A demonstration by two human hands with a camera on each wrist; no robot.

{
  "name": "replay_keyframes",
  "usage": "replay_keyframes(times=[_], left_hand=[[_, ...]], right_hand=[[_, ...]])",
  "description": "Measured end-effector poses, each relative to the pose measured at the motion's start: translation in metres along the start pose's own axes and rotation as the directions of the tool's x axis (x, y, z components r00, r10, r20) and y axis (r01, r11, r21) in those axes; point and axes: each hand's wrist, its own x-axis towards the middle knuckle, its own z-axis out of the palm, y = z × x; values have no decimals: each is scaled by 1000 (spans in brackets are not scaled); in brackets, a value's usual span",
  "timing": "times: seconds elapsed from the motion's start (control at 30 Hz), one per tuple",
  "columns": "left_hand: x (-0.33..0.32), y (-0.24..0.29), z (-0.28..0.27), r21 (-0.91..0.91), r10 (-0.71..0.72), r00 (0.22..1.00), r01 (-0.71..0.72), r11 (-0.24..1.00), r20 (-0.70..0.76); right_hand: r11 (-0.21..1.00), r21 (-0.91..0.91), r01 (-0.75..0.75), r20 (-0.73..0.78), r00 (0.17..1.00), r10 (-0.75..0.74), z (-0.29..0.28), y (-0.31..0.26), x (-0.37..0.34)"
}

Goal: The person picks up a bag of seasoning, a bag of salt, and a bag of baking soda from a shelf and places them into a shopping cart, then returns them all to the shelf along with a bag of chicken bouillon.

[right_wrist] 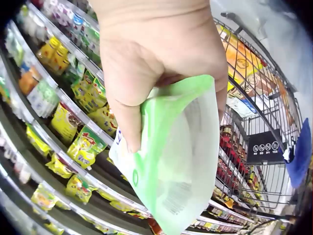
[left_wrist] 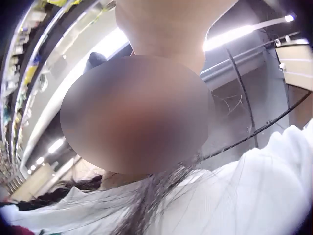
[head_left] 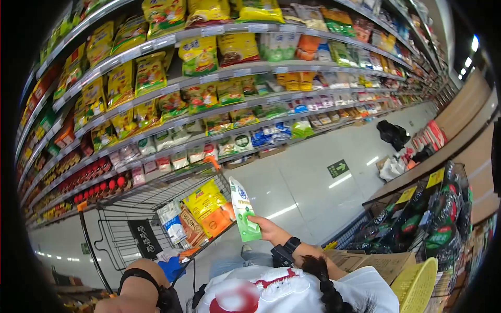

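Observation:
My right hand (head_left: pixel 265 229) grips a white and green pouch (head_left: pixel 241 211) by its edge, thumb on the near face. Close up in the right wrist view, the same pouch (right_wrist: pixel 188 142) hangs below the hand (right_wrist: pixel 161 49), its clear back showing a barcode. The fingers behind it are mostly hidden. My left hand (head_left: pixel 125 301) is raised at the bottom left of the head view, cut off by the frame. Only its base (left_wrist: pixel 166 24) shows in the left wrist view, above a blurred area and white clothing; I cannot tell whether it holds anything.
A wire shopping cart (head_left: pixel 122 221) stands at front left, carrying a yellow bag (head_left: pixel 204 201), an orange pack (head_left: pixel 216 223) and other packs. Shelves (head_left: pixel 224 73) of bagged goods curve behind it. At right are wrapped dark goods (head_left: pixel 443 229), cardboard boxes (head_left: pixel 383 265) and a yellow basket (head_left: pixel 416 287).

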Motion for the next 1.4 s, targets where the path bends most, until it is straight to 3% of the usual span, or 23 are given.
replay_keyframes(times=[0.03,0.07,0.13,0.2,0.23,0.27,0.33,0.4,0.43,0.47,0.53,0.67,0.9,0.97,1.0,1.07,1.1,1.13,1.2,1.23,1.27,1.33,1.4], left_hand=[[1,-11,34,104,32,921,9,995,-388],[-10,-17,37,95,43,923,-7,995,-382],[-39,-29,33,390,-292,946,324,862,-141],[-73,-40,28,712,-653,757,471,520,-23],[-83,-72,31,432,-765,637,718,546,-93],[-100,-92,36,388,-847,513,815,429,-142],[-131,-109,45,414,-884,385,873,257,-265],[-151,-108,47,305,-952,235,937,169,-195],[-162,-107,48,11,-984,133,991,133,-118],[-165,-107,49,12,-984,126,992,126,-122],[-168,-104,50,-447,-987,6,892,-67,160],[-162,-100,49,-455,-993,17,890,-37,115],[-175,-96,43,-468,-998,46,884,20,44],[-182,-99,44,-334,-992,66,937,98,-106],[-182,-101,43,-344,-993,61,934,94,-105],[-178,-110,39,232,-918,310,939,255,-247],[-185,-114,42,411,-834,480,841,351,-271],[-180,-113,44,408,-839,474,844,347,-267],[-165,-108,47,753,-861,500,601,268,-92],[-167,-106,50,795,-872,488,541,274,-31],[-166,-103,49,800,-871,490,537,267,-38],[-159,-96,45,740,-824,562,524,422,72],[-166,-90,28,714,-844,529,556,425,91]], right_hand=[[1000,-1,18,10,1000,-18,4,-3,-5],[999,-3,32,23,999,-31,9,-6,-8],[981,-135,143,-8,989,-145,21,-21,-13],[888,-334,315,-27,939,-343,48,-37,-18],[827,-406,390,-12,902,-431,70,-48,-23],[723,-523,452,14,852,-523,86,-59,-26],[526,-668,527,79,753,-653,122,-76,-36],[454,-701,550,110,713,-693,158,-83,-47],[350,-724,595,166,642,-748,172,-83,-50],[240,-739,629,225,566,-793,183,-82,-52],[225,-725,651,242,546,-802,202,-77,-51],[111,-748,655,310,492,-814,220,-63,-43],[111,-779,617,277,497,-822,222,-48,-26],[-167,-871,462,342,327,-881,222,-43,-24],[-165,-876,453,338,333,-880,221,-40,-23],[-332,-857,395,471,339,-814,221,-32,-21],[-259,-878,403,432,433,-791,225,-28,-19],[-251,-881,400,423,434,-795,215,-28,-9],[372,-661,652,150,600,-786,188,-33,16],[559,-438,703,90,654,-751,193,-33,18],[561,-438,702,100,658,-746,192,-33,20],[835,-143,532,193,842,-503,189,-33,17],[792,-240,561,111,826,-552,196,-29,12]])
